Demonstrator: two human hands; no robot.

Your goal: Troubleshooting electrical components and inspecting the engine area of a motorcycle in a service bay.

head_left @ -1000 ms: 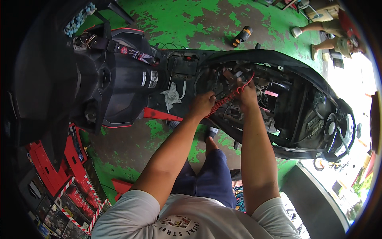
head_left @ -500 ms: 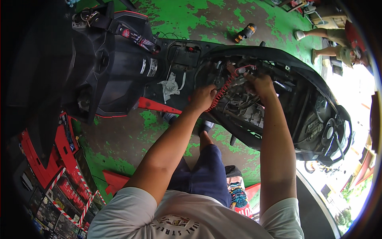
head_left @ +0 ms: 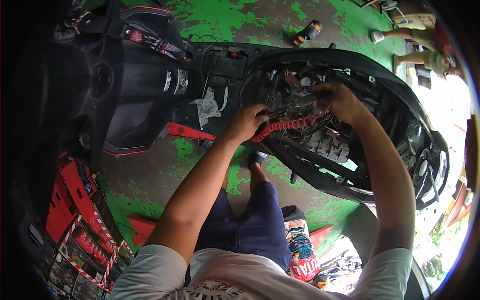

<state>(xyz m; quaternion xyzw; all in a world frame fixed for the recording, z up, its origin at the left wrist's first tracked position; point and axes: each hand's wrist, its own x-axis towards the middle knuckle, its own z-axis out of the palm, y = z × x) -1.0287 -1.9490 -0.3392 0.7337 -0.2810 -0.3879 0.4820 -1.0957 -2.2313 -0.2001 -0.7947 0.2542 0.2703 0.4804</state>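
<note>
Left hand [head_left: 247, 122] is at the near front rim of the uncovered seat bay [head_left: 300, 64] of a black scooter [head_left: 135, 97]; fingers curled in, thumb near the forefinger, cannot tell what (if anything) they clamp. Right hand [head_left: 342, 102] is over the bay, fingers bent down toward the wiring [head_left: 287, 107]; thumb and forefinger look slightly apart, grip on anything cannot be told (too small and dark).

Red coiled cord [head_left: 285, 125] stretches above the bay, from just beside the left hand across to under the right hand, where its straighter end runs up by the palm. Grey finned metal block [head_left: 327, 145] sits lower in the bay, below the cord in view.

White crumpled rag [head_left: 207, 107] lies on the footboard [head_left: 187, 114], left of the left hand. Red panel [head_left: 190, 131] sticks out on the near side of the scooter. Patterned strap [head_left: 155, 44] lies along the front part. Black-and-yellow flashlight-like tool [head_left: 308, 32] lies on the worn green floor [head_left: 345, 15] beyond. Red cabinet [head_left: 57, 210] at lower left. Another person's legs [head_left: 412, 47] at upper right.
</note>
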